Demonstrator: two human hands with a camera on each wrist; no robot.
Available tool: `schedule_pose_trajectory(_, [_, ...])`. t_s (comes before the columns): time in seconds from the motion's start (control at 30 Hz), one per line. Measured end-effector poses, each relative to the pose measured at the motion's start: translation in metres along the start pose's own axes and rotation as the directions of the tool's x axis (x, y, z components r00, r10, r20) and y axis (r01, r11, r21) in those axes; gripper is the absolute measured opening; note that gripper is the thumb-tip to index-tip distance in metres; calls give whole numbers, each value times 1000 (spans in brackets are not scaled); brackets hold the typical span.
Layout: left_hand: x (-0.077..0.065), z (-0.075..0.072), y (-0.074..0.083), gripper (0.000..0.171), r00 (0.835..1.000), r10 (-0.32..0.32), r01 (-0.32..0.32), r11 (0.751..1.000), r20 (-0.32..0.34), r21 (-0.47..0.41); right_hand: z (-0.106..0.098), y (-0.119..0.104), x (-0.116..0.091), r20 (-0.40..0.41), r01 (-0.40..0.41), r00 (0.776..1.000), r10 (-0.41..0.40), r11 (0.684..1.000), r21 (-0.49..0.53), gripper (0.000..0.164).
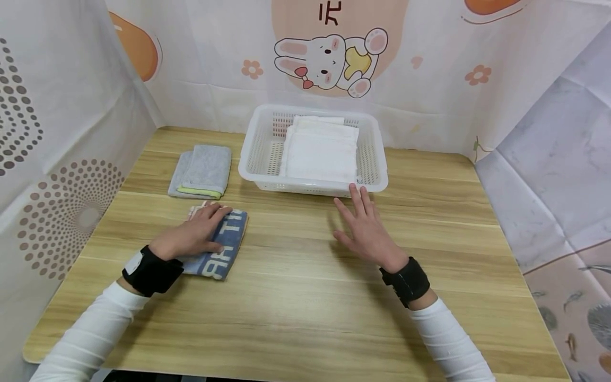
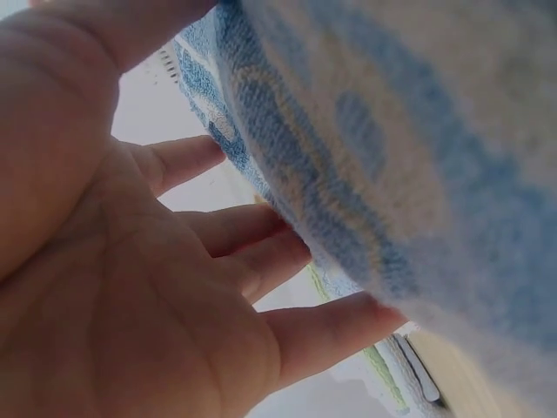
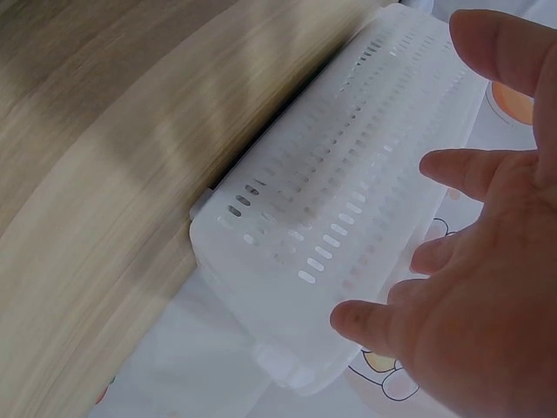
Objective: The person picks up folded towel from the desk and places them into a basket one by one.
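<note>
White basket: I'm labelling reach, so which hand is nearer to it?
Right hand: it is at the near rim of the white basket. The left hand is farther, left of the basket, touching the blue towel.

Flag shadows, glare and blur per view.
Head: mostly sharp, soft glare on the table, shadow beside the right hand; left wrist: nearest part of the blue towel out of focus, background washed out; right wrist: soft shadow bands across the table, white basket bright and hazy.

Smooth wood-grain tabletop [image 1: 305, 307] with faint sheen, rough matt terry towel [image 1: 231, 236] at nine o'clock, fuzzy grey cloths [image 1: 207, 167] at ten, smooth white plastic basket [image 1: 305, 184] at twelve, matt white cloths [image 1: 322, 151] inside
</note>
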State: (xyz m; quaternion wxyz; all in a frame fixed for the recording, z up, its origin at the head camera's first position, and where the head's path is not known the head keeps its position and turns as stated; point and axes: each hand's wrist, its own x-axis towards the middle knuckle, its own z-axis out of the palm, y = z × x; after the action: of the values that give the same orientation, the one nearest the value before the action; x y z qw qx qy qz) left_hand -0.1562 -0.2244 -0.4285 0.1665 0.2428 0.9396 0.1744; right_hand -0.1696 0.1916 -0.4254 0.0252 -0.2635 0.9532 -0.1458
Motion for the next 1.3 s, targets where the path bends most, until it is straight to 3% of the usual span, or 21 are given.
schedule_pose_trajectory(0.63, [13, 3, 17, 89, 1000, 23, -23, 999, 14, 41, 1, -2, -4, -14, 6, 1000, -6, 1000, 29, 77])
schedule_pose_trajectory(1.3, [25, 8, 30, 89, 999, 17, -19, 997, 39, 73, 19, -8, -8, 46, 35, 998, -41, 992, 120, 81])
